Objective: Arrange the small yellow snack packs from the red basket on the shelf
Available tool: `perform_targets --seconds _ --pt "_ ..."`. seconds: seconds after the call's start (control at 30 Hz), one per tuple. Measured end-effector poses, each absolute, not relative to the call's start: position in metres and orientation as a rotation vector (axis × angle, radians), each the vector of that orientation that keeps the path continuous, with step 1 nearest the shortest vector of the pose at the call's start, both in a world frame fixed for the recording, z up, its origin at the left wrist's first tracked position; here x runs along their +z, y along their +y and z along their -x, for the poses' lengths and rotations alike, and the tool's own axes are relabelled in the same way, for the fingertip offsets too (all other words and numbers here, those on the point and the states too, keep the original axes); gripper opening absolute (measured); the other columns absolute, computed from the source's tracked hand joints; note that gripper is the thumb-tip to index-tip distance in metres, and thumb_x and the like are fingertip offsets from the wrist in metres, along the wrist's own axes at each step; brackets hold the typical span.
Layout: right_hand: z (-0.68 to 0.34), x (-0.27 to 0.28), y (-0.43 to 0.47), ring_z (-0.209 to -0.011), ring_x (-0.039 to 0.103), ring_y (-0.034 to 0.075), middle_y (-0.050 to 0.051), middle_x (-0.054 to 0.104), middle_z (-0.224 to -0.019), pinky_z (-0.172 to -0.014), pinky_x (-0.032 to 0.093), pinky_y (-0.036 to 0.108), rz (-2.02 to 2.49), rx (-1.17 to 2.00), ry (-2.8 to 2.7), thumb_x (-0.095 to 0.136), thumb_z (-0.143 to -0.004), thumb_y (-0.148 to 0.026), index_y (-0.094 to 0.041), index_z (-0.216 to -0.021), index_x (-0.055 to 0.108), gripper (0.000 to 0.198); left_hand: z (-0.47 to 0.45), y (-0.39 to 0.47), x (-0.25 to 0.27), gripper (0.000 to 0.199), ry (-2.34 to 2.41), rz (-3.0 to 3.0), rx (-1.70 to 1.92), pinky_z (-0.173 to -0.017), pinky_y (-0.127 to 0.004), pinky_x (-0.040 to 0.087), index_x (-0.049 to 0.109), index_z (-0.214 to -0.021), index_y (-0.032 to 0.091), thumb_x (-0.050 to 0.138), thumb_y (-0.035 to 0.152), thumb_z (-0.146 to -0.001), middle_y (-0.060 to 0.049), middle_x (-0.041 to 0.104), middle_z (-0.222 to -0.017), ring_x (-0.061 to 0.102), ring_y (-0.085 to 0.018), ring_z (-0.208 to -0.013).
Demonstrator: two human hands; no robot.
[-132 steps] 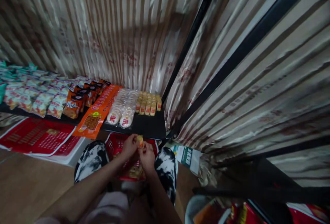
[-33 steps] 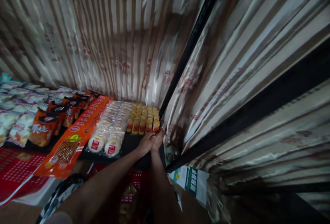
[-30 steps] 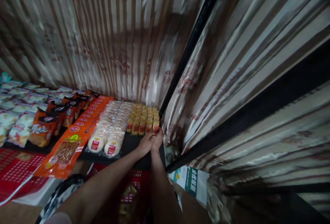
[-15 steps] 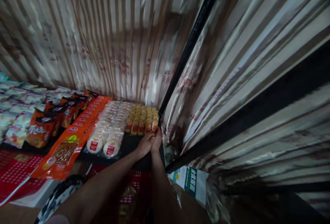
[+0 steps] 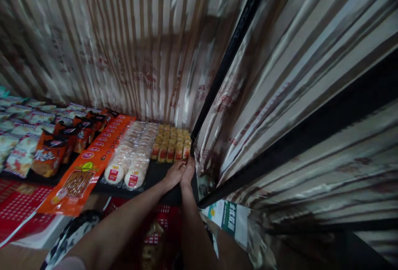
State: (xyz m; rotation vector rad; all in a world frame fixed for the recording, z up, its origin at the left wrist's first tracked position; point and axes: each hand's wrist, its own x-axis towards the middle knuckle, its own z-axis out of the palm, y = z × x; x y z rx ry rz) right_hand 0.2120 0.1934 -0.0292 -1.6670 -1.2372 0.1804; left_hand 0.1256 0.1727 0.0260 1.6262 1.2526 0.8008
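Note:
My left hand (image 5: 174,173) and my right hand (image 5: 187,171) meet at the right end of the dark shelf (image 5: 155,175). Their fingers are closed and press together at the front of the right-hand row of small yellow snack packs (image 5: 171,152). Whatever the fingers hold is hidden behind them. Just left of the yellow packs, two rows of round white crackers in clear wrap (image 5: 134,177) lie with red labels on the front ones. A long orange snack pack (image 5: 76,185) sticks out over the shelf's front edge.
Orange-and-black snack bags (image 5: 49,154) and white snack bags (image 5: 21,156) fill the left. A black post (image 5: 222,66) rises beside my right hand, before a striped curtain (image 5: 155,54). Red baskets (image 5: 23,207) stand below; a white-and-green box (image 5: 230,218) is lower right.
Both hands have shifted very slightly, staying together at the front of the yellow packs. The goods on the shelf look the same.

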Motion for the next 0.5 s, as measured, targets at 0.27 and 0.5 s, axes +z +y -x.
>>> perform_targets --seconds 0.27,0.5 --pt "-0.209 -0.024 0.176 -0.106 0.050 0.022 0.016 0.056 -0.114 -0.093 0.039 0.035 1.656 0.232 -1.218 0.034 -0.074 -0.013 -0.011 -0.120 0.054 0.050 -0.126 0.159 0.028 0.031 1.240 -1.611 0.877 -0.103 -0.029 0.038 0.064 -0.104 0.015 0.043 0.013 -0.081 -0.008 0.062 -0.120 0.055 -0.017 -0.113" --pt "-0.202 -0.016 0.155 -0.094 0.056 0.020 0.013 0.062 -0.101 -0.085 0.042 0.029 1.632 0.305 -1.150 0.036 -0.074 -0.017 -0.009 -0.103 0.064 0.041 -0.120 0.139 0.031 0.031 1.271 -1.662 0.852 -0.099 -0.030 0.041 0.065 -0.099 0.016 0.044 0.008 -0.077 -0.007 0.066 -0.109 0.059 -0.017 -0.104"
